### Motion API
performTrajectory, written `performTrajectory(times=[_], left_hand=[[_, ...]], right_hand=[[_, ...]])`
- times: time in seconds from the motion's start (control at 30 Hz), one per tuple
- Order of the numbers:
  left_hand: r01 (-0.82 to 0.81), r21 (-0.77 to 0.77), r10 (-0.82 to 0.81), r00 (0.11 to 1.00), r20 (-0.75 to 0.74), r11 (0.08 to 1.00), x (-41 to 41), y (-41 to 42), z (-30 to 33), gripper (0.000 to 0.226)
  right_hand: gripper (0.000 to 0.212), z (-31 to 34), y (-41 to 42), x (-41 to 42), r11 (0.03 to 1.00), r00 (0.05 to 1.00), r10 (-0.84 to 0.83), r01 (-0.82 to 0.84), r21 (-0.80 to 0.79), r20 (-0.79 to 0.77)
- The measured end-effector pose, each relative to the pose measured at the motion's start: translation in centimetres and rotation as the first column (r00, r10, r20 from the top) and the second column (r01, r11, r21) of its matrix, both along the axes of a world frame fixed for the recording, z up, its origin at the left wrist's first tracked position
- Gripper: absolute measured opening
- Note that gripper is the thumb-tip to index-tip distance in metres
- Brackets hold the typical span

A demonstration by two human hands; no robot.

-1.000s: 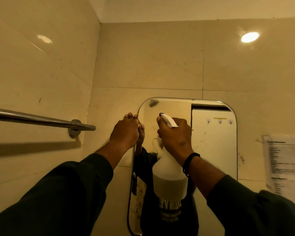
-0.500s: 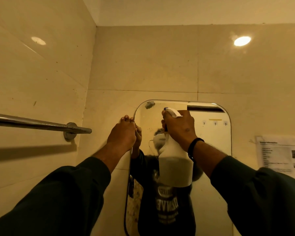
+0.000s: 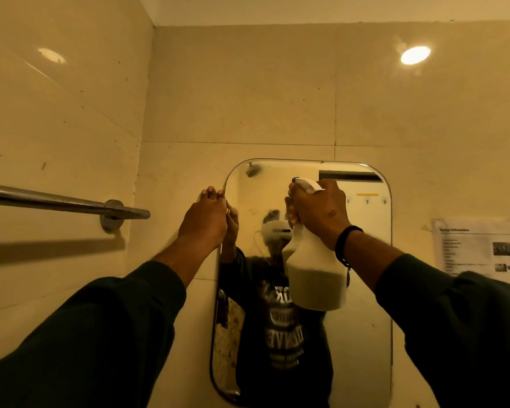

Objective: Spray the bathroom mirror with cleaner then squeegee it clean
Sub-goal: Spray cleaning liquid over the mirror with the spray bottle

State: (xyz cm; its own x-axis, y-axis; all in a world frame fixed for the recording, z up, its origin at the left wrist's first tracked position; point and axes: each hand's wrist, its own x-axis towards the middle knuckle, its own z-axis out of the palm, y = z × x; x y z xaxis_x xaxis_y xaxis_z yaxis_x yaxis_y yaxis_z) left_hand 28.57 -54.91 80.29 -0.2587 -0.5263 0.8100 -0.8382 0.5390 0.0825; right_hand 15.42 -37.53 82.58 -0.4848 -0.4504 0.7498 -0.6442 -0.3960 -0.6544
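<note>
beige tiled wall (image 3: 248, 98) fills most of the head view, glossy and lit warm, meeting a second tiled wall at a corner on the left. mirror (image 3: 362, 334) comes next, a tall rounded-corner pane mounted flat on the back wall, its long axis vertical, its lower end running out of view at the bottom. dark sleeves reach up from both lower corners toward it. towel rail (image 3: 56, 200) of chrome runs along the left wall to a round mount near the corner. a printed paper sheet (image 3: 480, 248) is stuck to the wall right of the mirror. spray bottle (image 3: 317, 278), pale and translucent with liquid in its lower part, hangs upright in front of the mirror's upper half, long axis vertical, its white nozzle pointing up and left toward the glass. the right hand (image 3: 318, 212), a dark band on its wrist, is curled round the bottle's neck and trigger from above, back of the hand toward the camera. the left hand (image 3: 205, 219) is raised at the mirror's upper left edge, fingers curled round that edge, fingertips bunched at the top.
</note>
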Motion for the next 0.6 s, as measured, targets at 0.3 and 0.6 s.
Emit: performTrajectory(times=[0.3, 0.6], left_hand=[[-0.045, -0.007, 0.045, 0.999, 0.001, 0.999, -0.3, -0.2, -0.1, 0.044], [-0.03, -0.01, 0.029, 0.999, -0.025, 1.0, -0.3, -0.5, -0.3, 0.044]], right_hand=[[0.024, -0.2, 1.6, -2.4, 0.991, 0.995, -0.093, 0.089, -0.098, -0.039], [0.026, -0.6, 2.7, -5.5, 0.993, 0.996, -0.084, 0.085, -0.08, 0.011]])
